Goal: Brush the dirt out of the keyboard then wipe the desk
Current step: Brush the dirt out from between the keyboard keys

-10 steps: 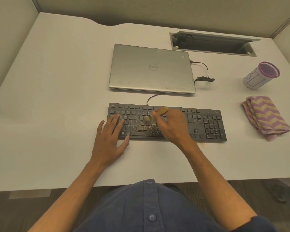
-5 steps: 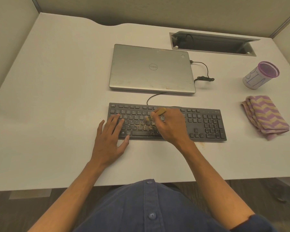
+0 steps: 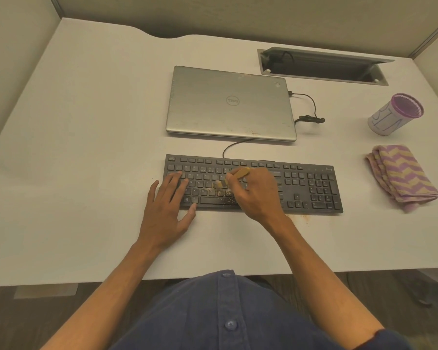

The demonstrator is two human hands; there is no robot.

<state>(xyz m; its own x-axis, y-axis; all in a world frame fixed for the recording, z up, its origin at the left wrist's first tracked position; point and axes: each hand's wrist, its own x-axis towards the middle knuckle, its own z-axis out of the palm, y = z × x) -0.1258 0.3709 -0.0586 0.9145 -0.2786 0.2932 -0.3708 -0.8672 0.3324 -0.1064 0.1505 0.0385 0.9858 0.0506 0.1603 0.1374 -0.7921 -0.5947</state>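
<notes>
A black keyboard (image 3: 311,188) lies across the middle of the white desk (image 3: 86,152). Brown dirt (image 3: 226,194) is scattered over its lower middle keys. My right hand (image 3: 257,193) grips a small wooden-handled brush (image 3: 239,173), bristles down on the dirty keys. My left hand (image 3: 168,208) rests flat, fingers straight, on the keyboard's left end, with the thumb at its front edge. A folded purple and yellow zigzag cloth (image 3: 402,176) lies on the desk to the right of the keyboard.
A shut silver laptop (image 3: 230,103) sits behind the keyboard, a black cable (image 3: 311,107) plugged into its right side. A purple-rimmed white cup (image 3: 395,114) stands at the right. An open cable hatch (image 3: 321,65) is at the back. Crumbs (image 3: 304,217) lie before the keyboard.
The brush and my right hand have shifted slightly over the middle keys, stroking the dirt. My left hand has stayed on the keyboard's left end.
</notes>
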